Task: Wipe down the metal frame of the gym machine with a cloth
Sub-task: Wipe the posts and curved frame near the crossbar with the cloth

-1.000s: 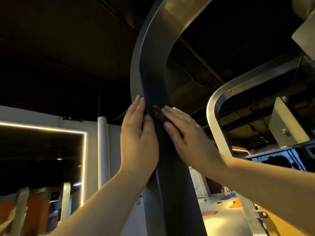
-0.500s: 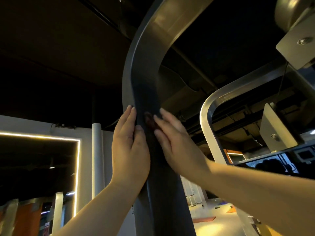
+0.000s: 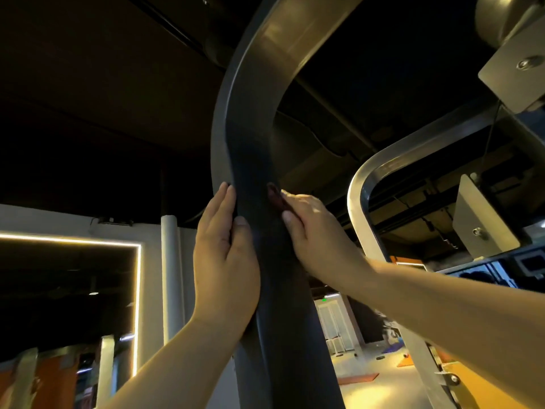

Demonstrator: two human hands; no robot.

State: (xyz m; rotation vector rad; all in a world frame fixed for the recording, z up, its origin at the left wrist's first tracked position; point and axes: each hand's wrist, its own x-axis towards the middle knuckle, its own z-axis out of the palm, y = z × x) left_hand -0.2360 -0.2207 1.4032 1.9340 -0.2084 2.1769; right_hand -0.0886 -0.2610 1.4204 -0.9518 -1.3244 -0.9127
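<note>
Mid-wipe, high on the metal post (image 3: 250, 149), just under where it bends overhead. Left hand (image 3: 225, 261) lies flat on the post's left edge, fingers straight, thumb on the dark front face. It holds nothing and looks like a brace. Right hand (image 3: 315, 231) is on the post's right edge, fingers near straight, pressing the cloth (image 3: 272, 192) onto the metal. Cloth is dark reddish; only a small bit shows past the fingertips, the rest is hidden under the hand. Can't tell if any is tucked in the palm. The loop (image 3: 355, 196) to the right is apart from both hands.

Step, as a judgement: wiping the upper post's right side. Next likely move is to slide the cloth up into the bend or down the post with steady pressure. The bend needs a long reach, and the cloth could slip from under flat fingers.
</note>
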